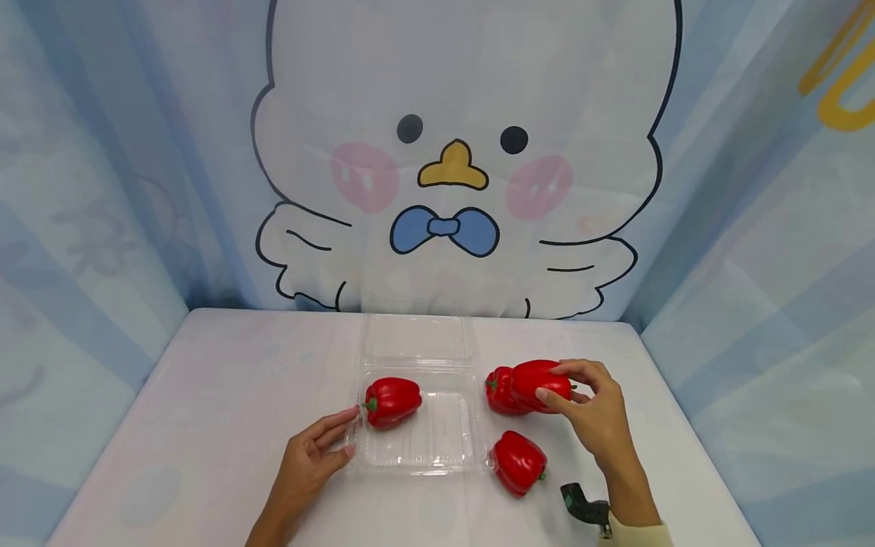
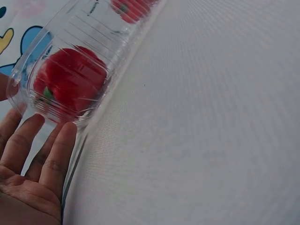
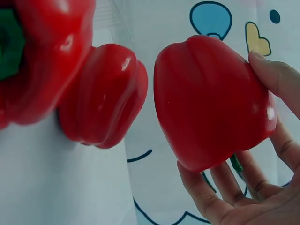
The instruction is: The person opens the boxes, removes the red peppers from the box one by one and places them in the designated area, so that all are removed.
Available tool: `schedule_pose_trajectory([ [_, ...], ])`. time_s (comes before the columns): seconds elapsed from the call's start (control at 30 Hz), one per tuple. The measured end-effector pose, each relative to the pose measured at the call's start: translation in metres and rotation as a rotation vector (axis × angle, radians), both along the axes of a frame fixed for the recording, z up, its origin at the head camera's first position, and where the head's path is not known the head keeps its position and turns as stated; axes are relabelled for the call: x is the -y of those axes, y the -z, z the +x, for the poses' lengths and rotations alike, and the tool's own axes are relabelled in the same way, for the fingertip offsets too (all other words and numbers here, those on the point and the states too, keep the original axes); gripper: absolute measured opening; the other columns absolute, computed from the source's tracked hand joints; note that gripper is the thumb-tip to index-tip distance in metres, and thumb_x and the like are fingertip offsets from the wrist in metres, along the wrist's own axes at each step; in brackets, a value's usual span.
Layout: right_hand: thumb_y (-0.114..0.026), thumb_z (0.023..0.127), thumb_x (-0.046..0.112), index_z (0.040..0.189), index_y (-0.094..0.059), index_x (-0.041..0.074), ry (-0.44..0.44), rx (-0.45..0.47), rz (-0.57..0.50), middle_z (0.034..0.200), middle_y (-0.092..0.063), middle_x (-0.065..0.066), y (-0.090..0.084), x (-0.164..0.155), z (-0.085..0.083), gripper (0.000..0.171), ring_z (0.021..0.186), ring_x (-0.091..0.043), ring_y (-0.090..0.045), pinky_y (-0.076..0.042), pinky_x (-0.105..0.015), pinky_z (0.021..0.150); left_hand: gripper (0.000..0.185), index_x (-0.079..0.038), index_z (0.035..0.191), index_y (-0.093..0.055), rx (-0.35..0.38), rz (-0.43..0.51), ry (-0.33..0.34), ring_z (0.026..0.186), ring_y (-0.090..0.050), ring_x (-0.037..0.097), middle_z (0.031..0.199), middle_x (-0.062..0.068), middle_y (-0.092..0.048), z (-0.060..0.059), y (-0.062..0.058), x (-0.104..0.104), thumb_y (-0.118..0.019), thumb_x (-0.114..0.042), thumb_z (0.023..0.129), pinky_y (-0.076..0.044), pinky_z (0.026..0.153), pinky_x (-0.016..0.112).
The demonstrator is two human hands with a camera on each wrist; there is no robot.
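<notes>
The right hand has its thumb and fingers spread wide and curved round a red bell pepper, thumb on one side and fingertips on the other; that span probably suits so plump and smooth a body, and the stem end faces the palm, leaving the blunt end free; the pepper looks raised, and in the head view it partly covers a second pepper.

The left hand lies loosely extended at the left side of a clear plastic container, fingers fairly straight, thumb apart from them near the front corner; it appears to steady the light tray by its edge rather than clutch it, though firm contact is hard to tell.

Inside, another pepper lies on its side at the left, stem towards that hand, so the right part of the base stays bare; the hinged lid is folded back flat, away from the hands; a fourth pepper lies just beside the container's front right corner, within easy reach; all rest upon a white table.
</notes>
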State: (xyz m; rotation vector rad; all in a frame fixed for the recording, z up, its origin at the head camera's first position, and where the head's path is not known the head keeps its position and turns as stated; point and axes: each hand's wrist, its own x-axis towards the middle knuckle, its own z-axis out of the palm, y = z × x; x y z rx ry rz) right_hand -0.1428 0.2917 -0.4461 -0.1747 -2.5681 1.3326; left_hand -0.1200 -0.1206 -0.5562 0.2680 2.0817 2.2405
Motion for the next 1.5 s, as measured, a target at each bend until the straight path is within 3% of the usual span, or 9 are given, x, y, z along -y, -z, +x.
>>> schedule_pose_trajectory([
  [0.23, -0.084, 0.08, 0.03, 0.119, -0.066, 0.017, 0.045, -0.006, -0.021, 0.131, -0.054, -0.002, 0.006, -0.014, 0.0, 0.045, 0.12, -0.019, -0.051, -0.054, -0.014, 0.081, 0.051, -0.001, 0.139, -0.054, -0.028, -0.002, 0.017, 0.133, -0.055, 0.012, 0.146, 0.023, -0.052, -0.001, 0.0, 0.001, -0.068, 0.001, 0.09, -0.048, 0.1, 0.016],
  [0.8, -0.082, 0.083, 0.033, 0.122, -0.066, 0.015, 0.124, 0.012, -0.051, 0.136, -0.052, -0.007, 0.024, -0.034, -0.004, 0.046, 0.124, -0.024, -0.05, -0.053, -0.01, 0.078, 0.051, -0.002, 0.138, -0.055, -0.008, -0.008, 0.003, 0.132, -0.055, 0.011, 0.145, 0.022, -0.053, -0.002, 0.0, 0.0, -0.069, 0.003, 0.089, -0.049, 0.099, 0.016],
  [1.3, -0.081, 0.083, 0.036, 0.123, -0.066, 0.017, 0.16, 0.096, -0.042, 0.142, -0.05, -0.008, 0.042, -0.048, -0.011, 0.047, 0.131, -0.029, -0.049, -0.057, -0.019, 0.083, 0.051, 0.0, 0.138, -0.055, -0.027, -0.007, 0.003, 0.132, -0.056, 0.013, 0.145, 0.024, -0.053, -0.001, 0.001, 0.001, -0.069, 0.003, 0.089, -0.049, 0.099, 0.017],
  [1.5, -0.081, 0.083, 0.034, 0.124, -0.065, 0.018, 0.179, 0.13, -0.054, 0.145, -0.048, -0.009, 0.047, -0.054, -0.013, 0.047, 0.133, -0.031, -0.046, -0.059, -0.037, 0.09, 0.051, -0.001, 0.138, -0.055, -0.013, -0.003, 0.006, 0.132, -0.056, 0.013, 0.145, 0.024, -0.053, -0.001, 0.001, 0.0, -0.069, 0.003, 0.089, -0.05, 0.098, 0.017],
])
